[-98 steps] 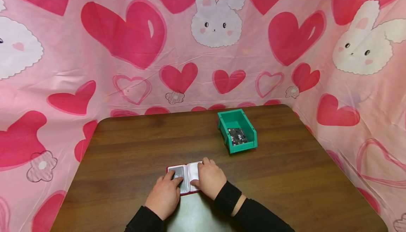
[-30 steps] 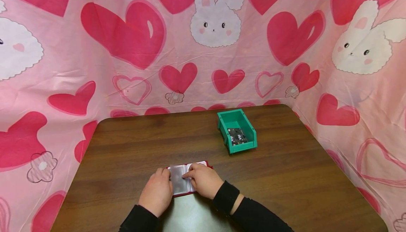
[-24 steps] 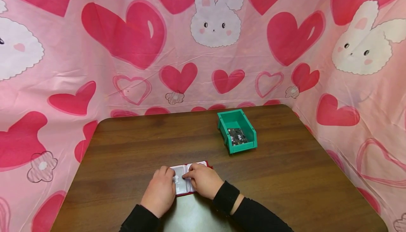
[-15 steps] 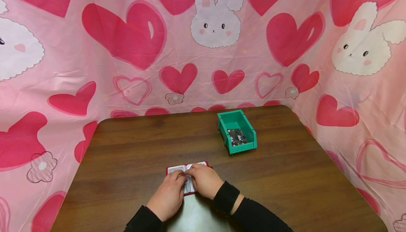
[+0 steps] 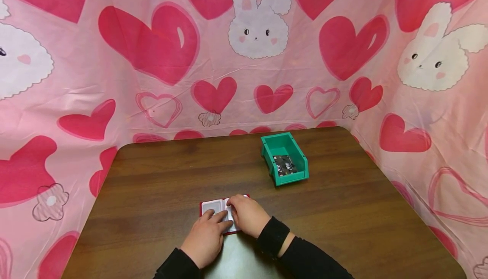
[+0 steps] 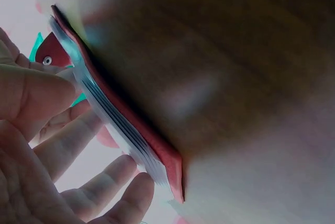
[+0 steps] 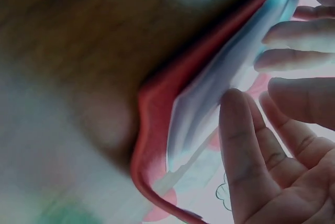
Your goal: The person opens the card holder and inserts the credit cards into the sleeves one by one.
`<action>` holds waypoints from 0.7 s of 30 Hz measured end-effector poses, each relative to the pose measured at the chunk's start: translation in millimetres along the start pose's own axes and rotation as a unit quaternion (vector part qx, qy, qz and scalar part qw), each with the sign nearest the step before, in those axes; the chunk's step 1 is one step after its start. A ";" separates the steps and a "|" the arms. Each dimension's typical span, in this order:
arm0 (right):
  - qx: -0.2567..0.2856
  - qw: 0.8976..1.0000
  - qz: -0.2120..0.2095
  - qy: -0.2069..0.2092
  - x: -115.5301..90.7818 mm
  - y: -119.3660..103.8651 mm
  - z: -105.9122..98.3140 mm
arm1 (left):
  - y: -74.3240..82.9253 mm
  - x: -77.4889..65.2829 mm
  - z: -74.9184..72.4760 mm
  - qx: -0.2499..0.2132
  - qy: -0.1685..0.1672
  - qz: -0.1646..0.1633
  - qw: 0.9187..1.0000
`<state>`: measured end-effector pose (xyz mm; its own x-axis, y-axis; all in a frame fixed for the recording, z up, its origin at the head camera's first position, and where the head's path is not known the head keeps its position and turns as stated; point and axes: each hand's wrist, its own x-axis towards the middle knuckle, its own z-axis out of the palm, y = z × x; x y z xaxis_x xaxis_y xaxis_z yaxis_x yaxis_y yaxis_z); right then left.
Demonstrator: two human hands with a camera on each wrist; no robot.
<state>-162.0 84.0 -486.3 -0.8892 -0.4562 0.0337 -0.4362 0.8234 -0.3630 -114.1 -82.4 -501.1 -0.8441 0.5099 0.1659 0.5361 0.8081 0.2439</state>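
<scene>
A small card holder [image 5: 213, 205] with a red cover and clear plastic sleeves lies spread open on the table. My left hand [image 5: 206, 238] rests on its middle, fingers extended over the sleeves near the fold. On the right-hand page lies my right hand [image 5: 249, 215], its fingers bent gently and covering most of that side. The left wrist view shows a stack of sleeves [image 6: 123, 122] above the red cover and a red tab [image 6: 49, 51] with a metal snap. In the right wrist view, the thumb [image 7: 241, 150] touches the sleeves' edge.
Behind and right of the card holder stands a green bin [image 5: 291, 179] with black printed cards [image 5: 284, 165] inside. The brown wooden table [image 5: 160, 177] is enclosed by a pink curtain [image 5: 126, 71] with hearts and rabbits.
My left hand went to the left edge, carried a clear sleeve rightward over the fold, and now lies flatter on the middle. The right hand stayed on the right page, shifting slightly.
</scene>
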 end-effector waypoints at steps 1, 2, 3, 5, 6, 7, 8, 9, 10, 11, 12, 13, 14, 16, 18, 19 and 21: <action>0.008 1.000 0.006 -0.005 0.2 0.2 -1.6 | 0.0 0.2 0.3 -0.002 -0.005 -0.003 1.000; 0.017 1.000 0.015 -0.009 0.6 0.7 -3.5 | 0.2 0.5 0.5 -0.005 -0.013 -0.008 1.000; 0.024 0.999 0.022 -0.009 1.2 1.9 -5.7 | 0.4 0.9 0.5 -0.009 -0.020 -0.013 1.000; 0.039 0.998 0.039 -0.001 2.1 5.5 -12.9 | 0.8 1.4 0.1 -0.014 -0.035 -0.023 0.999; 0.044 0.998 0.046 0.011 2.5 8.4 -17.7 | 1.1 1.7 -0.2 -0.018 -0.042 -0.028 0.999; 0.049 0.997 0.051 0.027 3.1 12.1 -23.0 | 1.4 2.0 -0.9 -0.020 -0.048 -0.032 0.998; 0.056 0.996 0.056 0.046 3.8 16.5 -29.5 | 1.7 2.4 -1.3 -0.023 -0.053 -0.036 0.998; 0.061 0.994 0.059 0.070 4.5 22.1 -36.3 | 2.1 2.7 -2.0 -0.025 -0.057 -0.040 0.997; 0.067 0.991 0.065 0.096 4.8 28.3 -43.5 | 2.4 2.9 -2.9 -0.027 -0.063 -0.044 0.997; 0.072 0.987 0.065 0.128 5.5 36.0 -50.9 | 2.9 3.1 -4.0 -0.032 -0.071 -0.049 0.996; 0.074 0.982 0.068 0.162 6.3 44.3 -57.7 | 3.2 3.5 -4.9 -0.037 -0.079 -0.055 0.995; 0.076 0.975 0.069 0.195 7.4 53.4 -64.7 | 3.5 3.7 -5.7 -0.041 -0.087 -0.060 0.993; 0.076 0.968 0.075 0.226 8.2 62.7 -71.2 | 3.6 4.0 -6.2 -0.046 -0.095 -0.065 0.992; 0.064 0.956 0.095 0.271 10.4 82.7 -80.5 | 3.6 4.4 -6.7 -0.053 -0.105 -0.073 0.990; 0.052 0.951 0.128 0.276 12.5 101.4 -85.9 | 3.5 4.5 -6.4 -0.057 -0.108 -0.078 0.989; 0.049 0.952 0.148 0.263 13.4 109.3 -87.2 | 3.4 4.5 -6.1 -0.057 -0.108 -0.079 0.989; 0.034 0.958 0.186 0.217 15.2 123.2 -86.5 | 3.2 4.4 -5.1 -0.057 -0.106 -0.080 0.990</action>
<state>-241.2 207.7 -450.0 -0.9617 0.0600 0.2675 -0.0805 0.8709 -0.4848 -116.0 -79.1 -494.7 -0.8949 0.4382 -0.0848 0.3828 0.8513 0.3589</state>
